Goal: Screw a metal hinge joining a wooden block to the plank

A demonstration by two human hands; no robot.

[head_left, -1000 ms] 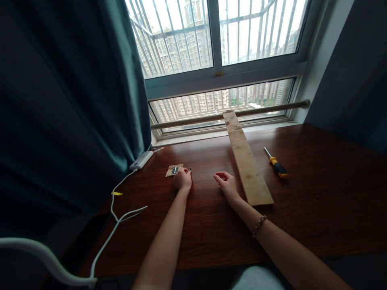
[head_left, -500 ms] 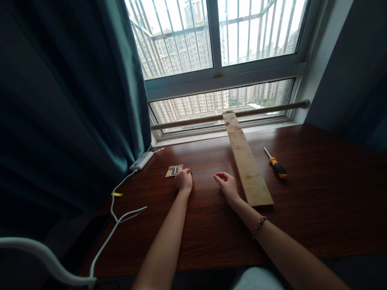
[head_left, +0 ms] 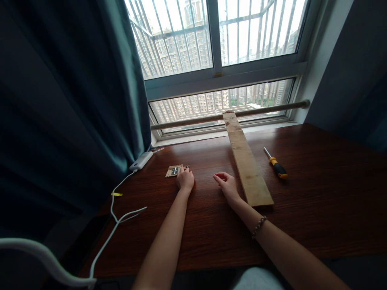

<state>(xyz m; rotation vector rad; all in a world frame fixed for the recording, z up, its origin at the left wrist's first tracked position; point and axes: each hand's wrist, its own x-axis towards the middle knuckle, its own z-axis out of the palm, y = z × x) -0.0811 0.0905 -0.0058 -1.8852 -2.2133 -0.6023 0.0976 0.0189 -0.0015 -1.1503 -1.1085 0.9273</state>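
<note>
My left hand [head_left: 185, 179] rests on the table with its fingers bent and drawn together at the right edge of a small tan card [head_left: 170, 172] that has dark and silvery pieces on it. Some small dark metal pieces [head_left: 187, 166] show just past the fingertips; whether the fingers grip one is hidden. To the right, my right hand [head_left: 227, 186] has its fingers curled and thumb against the forefinger, and anything in that pinch is too small to make out. Beside it lies a long wooden board [head_left: 249, 167], its far end by the window rail.
A screwdriver [head_left: 275, 164] with a yellow and black handle lies right of the board. On the left are a white power strip or adapter [head_left: 141, 161], white cables [head_left: 111, 209] and a yellow tag [head_left: 117, 194]. A blue curtain [head_left: 127, 121] hangs at the table's [head_left: 208, 229] left edge.
My left hand has shifted slightly to the right, and its fingers have moved over the card's edge. My right hand, the board and the screwdriver have stayed put.
</note>
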